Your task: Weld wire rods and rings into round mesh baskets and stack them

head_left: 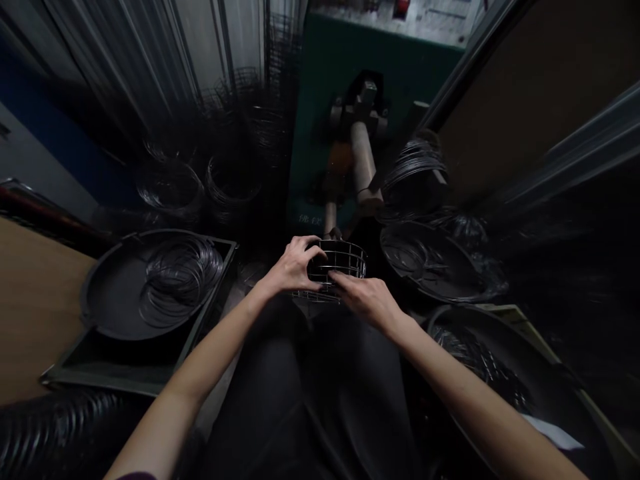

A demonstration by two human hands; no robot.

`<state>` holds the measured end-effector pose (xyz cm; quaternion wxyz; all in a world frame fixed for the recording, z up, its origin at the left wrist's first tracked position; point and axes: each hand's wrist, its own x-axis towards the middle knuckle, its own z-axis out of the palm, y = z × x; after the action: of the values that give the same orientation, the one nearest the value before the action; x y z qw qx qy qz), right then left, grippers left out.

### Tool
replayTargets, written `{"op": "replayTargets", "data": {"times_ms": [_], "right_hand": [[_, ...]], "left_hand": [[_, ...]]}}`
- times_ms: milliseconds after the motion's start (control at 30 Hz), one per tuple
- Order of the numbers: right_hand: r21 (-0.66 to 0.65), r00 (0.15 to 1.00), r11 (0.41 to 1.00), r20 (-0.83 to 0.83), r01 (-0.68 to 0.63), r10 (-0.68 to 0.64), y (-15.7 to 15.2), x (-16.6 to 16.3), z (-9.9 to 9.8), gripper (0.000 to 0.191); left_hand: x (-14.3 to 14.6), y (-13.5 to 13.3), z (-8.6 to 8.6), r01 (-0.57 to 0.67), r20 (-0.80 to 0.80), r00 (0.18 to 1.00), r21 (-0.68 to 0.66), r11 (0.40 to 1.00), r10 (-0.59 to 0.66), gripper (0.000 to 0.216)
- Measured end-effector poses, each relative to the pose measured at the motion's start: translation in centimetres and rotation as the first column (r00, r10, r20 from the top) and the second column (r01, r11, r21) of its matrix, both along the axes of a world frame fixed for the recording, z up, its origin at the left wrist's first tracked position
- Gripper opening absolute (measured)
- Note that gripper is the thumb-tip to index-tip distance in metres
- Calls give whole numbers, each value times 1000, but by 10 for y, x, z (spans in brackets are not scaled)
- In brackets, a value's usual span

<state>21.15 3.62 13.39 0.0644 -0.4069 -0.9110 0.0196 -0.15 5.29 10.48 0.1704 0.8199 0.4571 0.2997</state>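
Fingers (306, 245) of both hands grip a small wire cage (340, 257), held low above the lap
Curled tight, the left hand (293, 268) wraps its rim and the right hand (369, 301) pinches the front wires; this looks like fitting work, needing steady two-handed hold. Beyond stands the spindle (363, 160), with pans of wire rings (177, 277) alongside

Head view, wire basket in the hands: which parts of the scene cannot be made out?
- Head view, wire basket: near side hidden behind the left hand and right hand.
- Right hand: gripping or only touching, unclear; its palm faces away.
- Dark pan at lower right: cut off by the bottom edge.
- Wire rings at the back: lost in darkness and blur.
- Lettering on the green machine: too small.
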Motion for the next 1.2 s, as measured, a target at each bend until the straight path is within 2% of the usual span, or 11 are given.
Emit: {"op": "replayTargets", "data": {"times_ms": [200, 500, 667, 800, 933, 1067, 1200], "right_hand": [[137, 999, 989, 14, -50, 49, 6, 18, -6, 33], [163, 1000, 986, -3, -23, 24, 21, 18, -2, 32], [164, 999, 986, 16, -33, 30, 30, 15, 0, 31], [143, 999, 990, -33, 4, 1, 27, 17, -5, 32], [167, 988, 981, -137, 100, -77, 22, 21, -10, 28], [206, 962, 953, -203, 224, -183, 31, 21, -9, 19], [194, 953, 950, -225, 247, -202, 43, 18, -5, 17]], "left_hand": [[13, 11, 0, 19, 67, 998, -28, 999, -17, 61], [13, 24, 9, 7, 85, 996, -43, 999, -4, 63], [11, 34, 8, 23, 65, 998, -20, 1000, -22, 65], [8, 37, 5, 49, 79, 996, -34, 998, -46, 61], [6, 42, 5, 42, 110, 993, -38, 998, -38, 64], [7, 55, 9, 10, 123, 992, -47, 999, -4, 64], [8, 64, 12, -17, 101, 995, -52, 998, 22, 63]]}}
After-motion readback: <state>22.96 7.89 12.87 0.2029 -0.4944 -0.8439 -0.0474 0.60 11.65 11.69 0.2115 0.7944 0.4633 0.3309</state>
